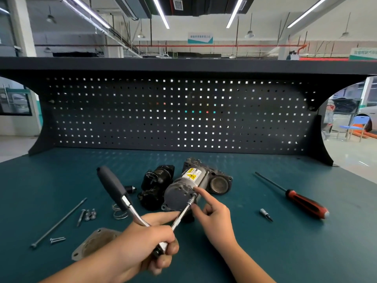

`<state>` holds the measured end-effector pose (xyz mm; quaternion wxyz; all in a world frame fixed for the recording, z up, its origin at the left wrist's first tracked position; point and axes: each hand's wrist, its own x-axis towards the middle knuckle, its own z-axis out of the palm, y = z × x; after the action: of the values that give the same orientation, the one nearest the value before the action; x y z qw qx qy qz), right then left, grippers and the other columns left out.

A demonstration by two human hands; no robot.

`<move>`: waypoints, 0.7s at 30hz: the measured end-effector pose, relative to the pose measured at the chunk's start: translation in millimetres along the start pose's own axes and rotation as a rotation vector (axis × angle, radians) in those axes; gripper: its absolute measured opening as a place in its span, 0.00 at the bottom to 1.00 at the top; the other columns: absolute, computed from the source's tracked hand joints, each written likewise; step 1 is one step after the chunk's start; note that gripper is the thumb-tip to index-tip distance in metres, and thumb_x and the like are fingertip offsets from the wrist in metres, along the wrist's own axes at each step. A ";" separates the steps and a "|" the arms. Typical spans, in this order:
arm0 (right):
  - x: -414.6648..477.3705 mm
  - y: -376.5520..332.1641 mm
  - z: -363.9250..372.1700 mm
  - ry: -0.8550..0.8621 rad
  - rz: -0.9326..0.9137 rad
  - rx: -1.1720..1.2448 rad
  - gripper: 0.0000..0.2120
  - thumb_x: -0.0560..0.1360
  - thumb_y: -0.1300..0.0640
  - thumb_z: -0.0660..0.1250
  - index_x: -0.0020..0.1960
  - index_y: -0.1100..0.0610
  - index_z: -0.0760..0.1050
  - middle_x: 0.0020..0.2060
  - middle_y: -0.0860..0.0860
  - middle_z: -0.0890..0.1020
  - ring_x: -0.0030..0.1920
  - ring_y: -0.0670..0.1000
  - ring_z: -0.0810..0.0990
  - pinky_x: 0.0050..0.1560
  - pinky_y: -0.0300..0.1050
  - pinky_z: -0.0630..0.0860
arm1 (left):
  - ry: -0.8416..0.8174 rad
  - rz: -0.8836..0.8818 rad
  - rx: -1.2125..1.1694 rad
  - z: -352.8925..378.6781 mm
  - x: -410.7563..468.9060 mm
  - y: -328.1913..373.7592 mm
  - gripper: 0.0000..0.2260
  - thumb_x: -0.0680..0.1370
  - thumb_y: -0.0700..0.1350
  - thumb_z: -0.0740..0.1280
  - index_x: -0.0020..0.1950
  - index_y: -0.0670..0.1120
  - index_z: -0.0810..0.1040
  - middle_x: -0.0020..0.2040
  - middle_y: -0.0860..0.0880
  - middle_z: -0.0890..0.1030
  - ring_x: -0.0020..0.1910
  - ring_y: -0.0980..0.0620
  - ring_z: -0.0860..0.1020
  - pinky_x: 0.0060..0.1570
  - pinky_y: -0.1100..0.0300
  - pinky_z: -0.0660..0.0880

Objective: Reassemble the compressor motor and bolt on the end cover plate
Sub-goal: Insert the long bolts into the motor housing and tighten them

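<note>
A teal workbench (289, 242) backed by a dark pegboard (183, 115) fills the view. The left hand (146, 240) grips the head of a ratchet (114, 186). Its extension bar (181, 215) runs up and right from the grip to the end face of the compressor motor (179, 188). The right hand (216, 219) lays its index fingertip on that face and seems to pinch the bar with its thumb, though blur obscures the contact. The end cover plate (89, 246) lies left of the grip, partly under the forearm.
</note>
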<state>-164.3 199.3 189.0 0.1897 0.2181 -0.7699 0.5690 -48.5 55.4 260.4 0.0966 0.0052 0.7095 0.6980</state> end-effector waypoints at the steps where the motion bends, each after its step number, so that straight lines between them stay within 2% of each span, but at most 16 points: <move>1: 0.0 -0.5 0.0 -0.002 0.001 -0.003 0.24 0.73 0.62 0.69 0.51 0.32 0.69 0.19 0.46 0.63 0.24 0.44 0.62 0.29 0.34 0.60 | -0.002 -0.001 0.030 -0.5 0.9 0.3 0.20 0.73 0.32 0.60 0.60 0.50 0.76 0.26 0.45 0.71 0.20 0.51 0.66 0.21 0.66 0.61; 4: 0.3 0.1 -0.2 0.002 -0.002 -0.015 0.24 0.73 0.61 0.69 0.51 0.31 0.69 0.19 0.46 0.62 0.25 0.45 0.61 0.29 0.34 0.60 | -0.026 -0.006 0.071 -1.2 2.1 2.3 0.24 0.65 0.37 0.64 0.60 0.51 0.75 0.26 0.46 0.72 0.20 0.52 0.66 0.21 0.66 0.61; 9: -0.1 1.5 2.9 0.013 0.000 -0.067 0.25 0.73 0.60 0.69 0.50 0.29 0.68 0.20 0.46 0.64 0.26 0.45 0.63 0.31 0.37 0.61 | -0.057 0.012 0.131 -2.3 3.2 6.6 0.23 0.61 0.39 0.61 0.52 0.55 0.81 0.26 0.46 0.72 0.21 0.52 0.67 0.22 0.65 0.62; 13: -1.7 3.4 6.6 0.018 -0.010 -0.150 0.24 0.73 0.59 0.68 0.56 0.30 0.68 0.21 0.46 0.66 0.27 0.46 0.63 0.32 0.39 0.62 | -0.099 0.010 0.176 -3.8 2.1 10.3 0.24 0.62 0.40 0.61 0.55 0.55 0.79 0.26 0.48 0.73 0.21 0.53 0.69 0.22 0.66 0.64; 16: -0.7 4.2 8.1 -0.052 0.007 -0.251 0.29 0.75 0.55 0.66 0.62 0.28 0.56 0.21 0.43 0.69 0.26 0.47 0.65 0.30 0.38 0.62 | -0.109 0.008 0.164 -3.7 0.9 11.1 0.20 0.65 0.39 0.62 0.49 0.58 0.82 0.27 0.48 0.73 0.22 0.53 0.69 0.22 0.65 0.64; 18: -1.3 2.2 7.1 -0.099 0.014 -0.310 0.32 0.75 0.50 0.66 0.62 0.27 0.48 0.22 0.39 0.71 0.26 0.46 0.67 0.29 0.37 0.63 | -0.098 0.011 0.143 -3.4 1.8 8.8 0.19 0.71 0.34 0.61 0.50 0.56 0.81 0.27 0.48 0.73 0.21 0.53 0.68 0.22 0.65 0.64; 21: -1.8 0.8 6.3 -0.117 0.018 -0.368 0.32 0.75 0.47 0.66 0.62 0.27 0.45 0.22 0.38 0.71 0.24 0.46 0.66 0.28 0.36 0.64 | -0.083 -0.003 0.098 -0.5 0.4 7.5 0.18 0.75 0.32 0.59 0.53 0.53 0.78 0.26 0.47 0.72 0.20 0.53 0.66 0.22 0.66 0.61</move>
<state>-163.5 193.7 185.7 0.1763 0.2055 -0.8724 0.4069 -49.9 55.1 267.8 0.1267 0.0378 0.7382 0.6615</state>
